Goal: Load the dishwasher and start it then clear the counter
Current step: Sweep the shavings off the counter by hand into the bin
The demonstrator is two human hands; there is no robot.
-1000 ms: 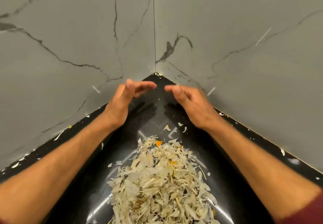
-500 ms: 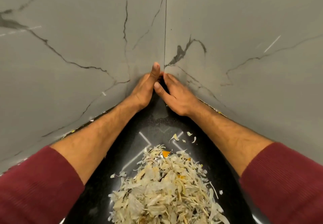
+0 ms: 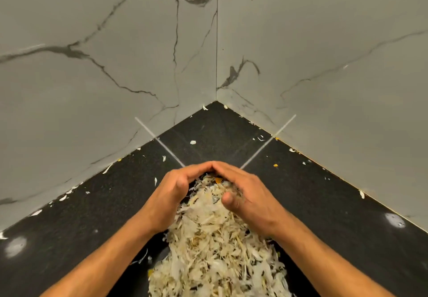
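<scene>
At the centre of the frame, both hands are cupped over the far end of a pile of peels point(image 3: 215, 245) on the black counter point(image 3: 335, 204). The left hand point(image 3: 171, 194) curves in from the left and the right hand point(image 3: 250, 194) from the right, their fingertips meeting at the top of the pile so the two form an arch around it. The fingers are gently bent and pressed against the scraps rather than closed round anything; the right thumb rests on top of the heap. Bare forearms run in from the lower left and lower right corners.

The pile is pale, papery and shredded (a few orange bits show near the fingertips and at its lower left edge), and it stretches from the hands down to the bottom edge of the frame. Loose flakes point(image 3: 193, 142) lie scattered on the counter beyond the hands and along the foot of the walls.

Grey marble-veined wall panels point(image 3: 115, 41) fill the upper half, meeting in a corner at upper centre where the counter ends in a point. Bright light reflections sit on the counter at the far left and far right.
</scene>
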